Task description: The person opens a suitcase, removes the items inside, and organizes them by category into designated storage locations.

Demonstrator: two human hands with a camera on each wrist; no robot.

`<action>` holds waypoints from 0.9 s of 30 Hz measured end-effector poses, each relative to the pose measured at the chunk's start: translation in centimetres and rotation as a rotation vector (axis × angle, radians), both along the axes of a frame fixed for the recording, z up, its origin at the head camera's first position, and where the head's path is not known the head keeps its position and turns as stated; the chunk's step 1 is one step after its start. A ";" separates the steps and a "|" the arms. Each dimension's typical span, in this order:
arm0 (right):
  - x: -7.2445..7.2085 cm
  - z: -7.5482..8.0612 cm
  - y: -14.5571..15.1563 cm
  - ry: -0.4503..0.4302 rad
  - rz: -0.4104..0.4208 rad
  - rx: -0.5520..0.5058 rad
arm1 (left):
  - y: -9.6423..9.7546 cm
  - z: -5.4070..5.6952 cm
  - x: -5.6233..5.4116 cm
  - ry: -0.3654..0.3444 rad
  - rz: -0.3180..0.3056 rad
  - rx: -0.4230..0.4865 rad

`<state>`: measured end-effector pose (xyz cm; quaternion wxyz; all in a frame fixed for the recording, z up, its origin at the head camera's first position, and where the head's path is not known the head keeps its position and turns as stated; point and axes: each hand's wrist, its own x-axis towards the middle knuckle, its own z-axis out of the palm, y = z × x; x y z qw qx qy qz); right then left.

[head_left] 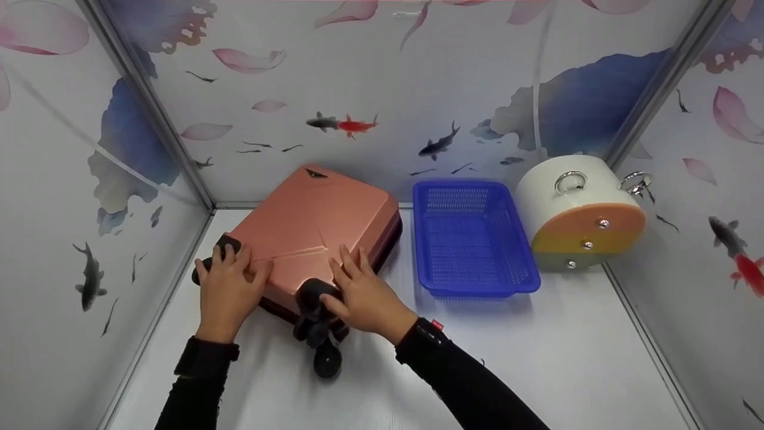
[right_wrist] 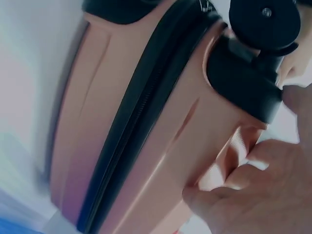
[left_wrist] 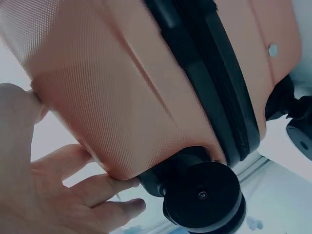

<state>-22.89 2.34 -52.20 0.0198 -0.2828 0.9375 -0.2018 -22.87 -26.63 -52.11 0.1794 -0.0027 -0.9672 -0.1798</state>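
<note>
White panels printed with fish, petals and blue-grey leaf shapes enclose a white table, with metal strips along the corners. Clock directions refer to the head view, 12 o'clock pointing away from the person.

Suitcase: pink shell, broad face up, set on the table at 9 o'clock from the middle of the view. Its small dark badge sits toward 12 o'clock; black wheels project at 6 and 8 o'clock. A black zip seam runs around the side, as both wrist views show.

Left hand: at the 8 o'clock corner, fingers extended and touching the shell beside a wheel.

Right hand: at the 5 o'clock side, fingers spread along the shell edge, thumb at the black wheel mount. Black sleeves cover both forearms.

Blue basket: just beside the suitcase, at 3 o'clock.

White box: beyond the basket at 3 o'clock; striped orange, yellow and green front, three knobs, ring handles. Contact between box and basket cannot be determined
</note>
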 end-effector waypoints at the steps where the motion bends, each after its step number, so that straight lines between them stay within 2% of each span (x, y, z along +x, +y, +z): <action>1: -0.2 0.0 0.4 -0.016 -0.001 -0.013 | 0.3 0.0 0.4 0.019 -0.003 -0.016; 5: -1.1 0.0 1.8 -0.063 -0.026 -0.059 | 1.4 -0.1 1.8 0.087 -0.023 -0.056; 8: -1.1 0.0 2.4 -0.069 -0.055 -0.095 | 1.4 0.4 2.4 0.124 -0.031 0.021; 11: -0.5 0.5 2.4 -0.056 -0.086 -0.143 | 0.0 1.0 1.7 0.117 -0.017 0.143; 13: -0.1 0.7 2.2 -0.032 -0.098 -0.158 | -1.1 0.8 0.6 0.079 -0.011 0.211; 15: 0.2 0.6 2.0 -0.011 -0.099 -0.160 | -2.0 0.1 -0.6 -0.011 -0.017 0.223; 17: 0.2 0.3 1.9 0.008 -0.089 -0.146 | -2.5 -0.6 -1.1 -0.101 -0.025 0.229; 20: -0.1 -0.1 2.0 0.032 -0.075 -0.126 | -2.7 -1.4 -0.9 -0.189 -0.042 0.206; 27: -1.7 -0.1 3.2 0.006 -0.098 -0.146 | -1.7 -1.2 0.6 -0.210 -0.078 0.143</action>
